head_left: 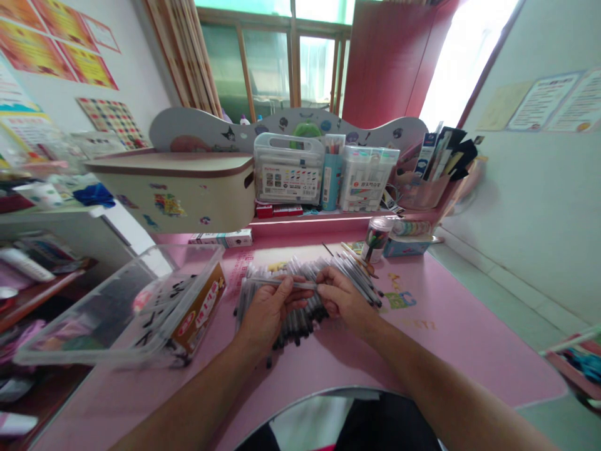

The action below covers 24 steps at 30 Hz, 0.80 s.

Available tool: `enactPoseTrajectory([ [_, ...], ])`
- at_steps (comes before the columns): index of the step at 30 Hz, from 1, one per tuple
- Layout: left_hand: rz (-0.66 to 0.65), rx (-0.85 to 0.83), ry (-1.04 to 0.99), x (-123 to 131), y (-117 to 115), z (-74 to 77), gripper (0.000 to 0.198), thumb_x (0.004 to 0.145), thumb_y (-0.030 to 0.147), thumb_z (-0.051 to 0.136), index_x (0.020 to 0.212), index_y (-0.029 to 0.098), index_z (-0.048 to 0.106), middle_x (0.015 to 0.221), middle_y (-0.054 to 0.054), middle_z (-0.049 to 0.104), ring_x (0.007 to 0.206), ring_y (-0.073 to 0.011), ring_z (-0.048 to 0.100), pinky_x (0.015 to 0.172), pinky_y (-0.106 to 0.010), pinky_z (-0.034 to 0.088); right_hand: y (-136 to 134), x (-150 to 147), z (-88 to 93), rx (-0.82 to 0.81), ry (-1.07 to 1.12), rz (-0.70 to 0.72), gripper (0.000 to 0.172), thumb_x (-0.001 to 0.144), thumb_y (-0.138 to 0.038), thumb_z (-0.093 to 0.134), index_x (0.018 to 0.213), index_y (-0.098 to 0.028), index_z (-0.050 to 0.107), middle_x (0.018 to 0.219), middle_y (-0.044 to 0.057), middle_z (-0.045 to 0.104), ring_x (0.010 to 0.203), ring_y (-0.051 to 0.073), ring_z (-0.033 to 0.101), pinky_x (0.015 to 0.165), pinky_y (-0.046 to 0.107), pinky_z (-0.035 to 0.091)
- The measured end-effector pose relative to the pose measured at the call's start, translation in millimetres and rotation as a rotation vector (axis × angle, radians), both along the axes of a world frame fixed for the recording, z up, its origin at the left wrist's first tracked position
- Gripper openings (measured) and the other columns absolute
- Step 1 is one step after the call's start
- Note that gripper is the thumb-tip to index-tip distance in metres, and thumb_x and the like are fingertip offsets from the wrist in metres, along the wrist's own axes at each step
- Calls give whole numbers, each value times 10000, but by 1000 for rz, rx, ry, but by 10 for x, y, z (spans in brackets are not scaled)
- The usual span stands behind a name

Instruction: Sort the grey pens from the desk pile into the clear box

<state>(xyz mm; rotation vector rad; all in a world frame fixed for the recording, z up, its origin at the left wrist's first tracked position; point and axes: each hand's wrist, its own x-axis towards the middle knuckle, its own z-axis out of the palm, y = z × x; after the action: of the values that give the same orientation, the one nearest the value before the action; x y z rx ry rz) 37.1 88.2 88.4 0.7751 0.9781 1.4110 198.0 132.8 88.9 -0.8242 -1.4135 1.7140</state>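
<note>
A heap of grey and black marker pens (300,316) lies spread on the pink desk (451,338) in front of me. My left hand (267,310) and my right hand (345,300) rest on the heap, and both pinch the same single marker pen (287,284), held level between them. The left fingers grip its left part, the right fingers its right end. Both hands are closed on it.
A clear plastic box (126,313) with a brown label sits at the left of the desk. A beige lidded bin (178,188), marker cases (288,169), a pen cup (375,241) and a blue box (406,246) stand behind. Shelves are at the left.
</note>
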Motion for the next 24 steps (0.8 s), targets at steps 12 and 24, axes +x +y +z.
enactPoseTrajectory([
  [12,-4,5,-7,-19,10,-4,332,745,433,761,857,122,725,791,-107,769,758,-207,734,663,-267,568,11,0,-47,3,-9,19,285,803,-458,634,828,-219,482,521,-110,353,380,63,242,358,201,164],
  [24,7,10,-10,-30,17,-19,348,742,427,771,863,104,721,790,-106,766,746,-193,730,656,-246,566,1,4,-25,2,-36,13,355,813,-541,623,815,-215,483,536,-96,386,396,65,269,360,202,175],
])
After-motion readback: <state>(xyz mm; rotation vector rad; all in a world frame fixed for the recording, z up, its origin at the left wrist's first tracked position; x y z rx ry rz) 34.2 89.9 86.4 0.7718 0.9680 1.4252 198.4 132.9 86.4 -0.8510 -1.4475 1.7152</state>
